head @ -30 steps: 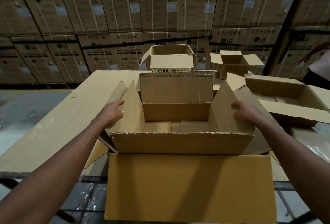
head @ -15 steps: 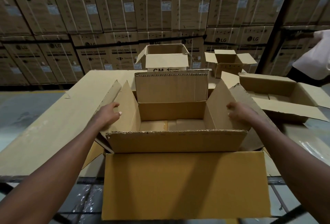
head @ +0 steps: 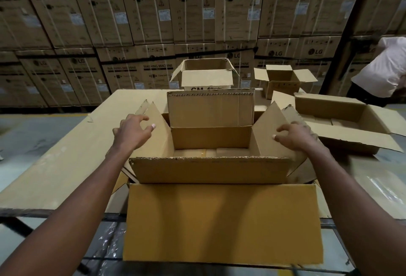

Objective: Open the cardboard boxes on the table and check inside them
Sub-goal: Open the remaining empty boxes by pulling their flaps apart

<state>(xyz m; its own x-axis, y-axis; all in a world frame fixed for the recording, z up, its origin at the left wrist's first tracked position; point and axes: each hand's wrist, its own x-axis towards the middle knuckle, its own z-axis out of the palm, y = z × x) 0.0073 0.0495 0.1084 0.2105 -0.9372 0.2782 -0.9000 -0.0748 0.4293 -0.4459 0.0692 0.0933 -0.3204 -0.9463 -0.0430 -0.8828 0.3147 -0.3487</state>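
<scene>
An open cardboard box (head: 211, 170) sits at the near edge of the table (head: 66, 161), directly in front of the person. Its near long flap (head: 222, 223) hangs down toward the camera, while the far flap (head: 211, 108) stands upright. The two short side flaps rise at a slant on either side of the opening.

The left hand (head: 131, 133) rests on the outer face of the left side flap (head: 158, 130), fingers loosely curled and spread, thumb toward the opening. The right hand (head: 294, 137) lies on the right side flap (head: 272, 133), fingers likewise spread and not gripping anything. Whether each palm presses the flap or merely touches it is hard to tell from this angle.

Inside the box, pale packed items (head: 211, 152) show at the bottom, though dim light hides what they are.

Beyond it stand more opened boxes: a printed box (head: 206, 78) just behind the far flap, a smaller box (head: 283, 82) to the right, and a wide shallow box (head: 342, 122) near the right hand. Stacked washing machine cartons (head: 191, 7) fill the background. A person in a light shirt (head: 382, 71) bends at the far right.
</scene>
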